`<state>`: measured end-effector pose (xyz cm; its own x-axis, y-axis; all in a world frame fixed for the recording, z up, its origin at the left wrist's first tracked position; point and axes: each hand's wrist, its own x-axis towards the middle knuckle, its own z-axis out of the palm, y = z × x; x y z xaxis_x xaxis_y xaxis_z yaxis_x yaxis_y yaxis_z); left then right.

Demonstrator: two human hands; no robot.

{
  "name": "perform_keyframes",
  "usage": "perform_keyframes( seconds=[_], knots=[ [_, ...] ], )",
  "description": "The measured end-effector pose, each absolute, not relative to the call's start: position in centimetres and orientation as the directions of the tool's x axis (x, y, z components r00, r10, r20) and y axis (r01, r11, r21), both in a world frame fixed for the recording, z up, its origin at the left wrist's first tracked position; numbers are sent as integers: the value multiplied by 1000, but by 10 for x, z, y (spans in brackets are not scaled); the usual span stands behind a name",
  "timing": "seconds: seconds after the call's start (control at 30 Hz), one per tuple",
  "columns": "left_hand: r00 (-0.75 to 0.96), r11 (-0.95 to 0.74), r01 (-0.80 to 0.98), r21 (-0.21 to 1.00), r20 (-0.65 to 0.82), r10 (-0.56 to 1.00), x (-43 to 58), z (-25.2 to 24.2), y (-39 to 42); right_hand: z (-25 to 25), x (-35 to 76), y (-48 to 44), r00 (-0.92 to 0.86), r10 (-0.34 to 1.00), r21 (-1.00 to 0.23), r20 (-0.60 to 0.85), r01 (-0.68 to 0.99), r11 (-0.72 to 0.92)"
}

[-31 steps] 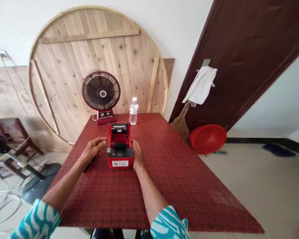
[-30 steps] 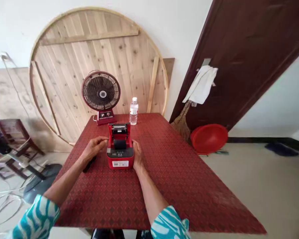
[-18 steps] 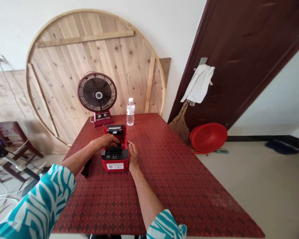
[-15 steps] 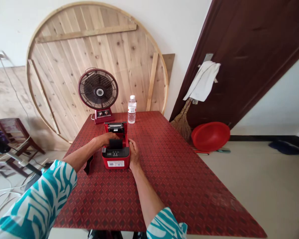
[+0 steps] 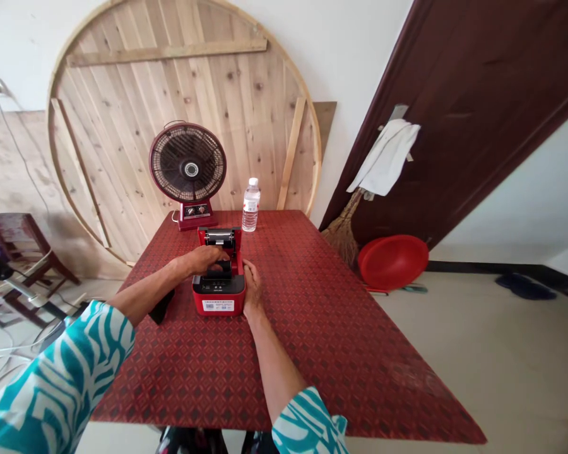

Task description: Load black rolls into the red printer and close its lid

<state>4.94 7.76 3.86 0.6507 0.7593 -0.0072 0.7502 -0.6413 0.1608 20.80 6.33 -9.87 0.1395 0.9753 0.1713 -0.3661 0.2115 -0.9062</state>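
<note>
red plastic label printer point(image 5: 218, 301), lid up | left grip point(image 5: 202, 259) reaching into its open top | right grip point(image 5: 252, 289) pressing its right side | clamping: cannot tell

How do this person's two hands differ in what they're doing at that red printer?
The left hand curves palm-down over the open top of the red thermal printer, while the right hand lies flat along the printer's right side. The left arm reaches in from the side; the right arm comes nearly straight forward. Both hands are bare and at the printer.
</note>
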Motion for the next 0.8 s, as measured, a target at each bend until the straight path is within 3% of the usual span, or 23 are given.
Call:
perform_keyframes(
  seconds=[0.1,0.17,0.23,0.33,0.4,0.47,0.63,0.8],
  knots=[
    [627,-626,763,159,50,777,48,40,67,-98,208,63,139,978,-905,157,-376,198],
    [607,-618,752,227,125,785,44,43,56,-98,208,63,141,978,-904,154,-380,197],
    [554,-597,722,349,224,802,36,47,47,-98,208,64,143,979,-904,143,-383,188],
    [367,-523,581,624,372,852,14,54,40,-97,208,63,137,983,-906,125,-389,170],
    [207,-461,440,770,413,887,-4,55,41,-96,209,63,141,983,-908,120,-384,166],
    [66,-390,374,841,396,916,-21,50,46,-95,210,62,151,981,-916,119,-366,167],
    [-201,-125,583,803,292,935,-39,22,69,-91,212,59,162,982,-929,95,-341,146],
    [-288,181,841,510,139,948,-33,-2,85,-89,213,57,146,986,-932,86,-338,131]
  ],
)
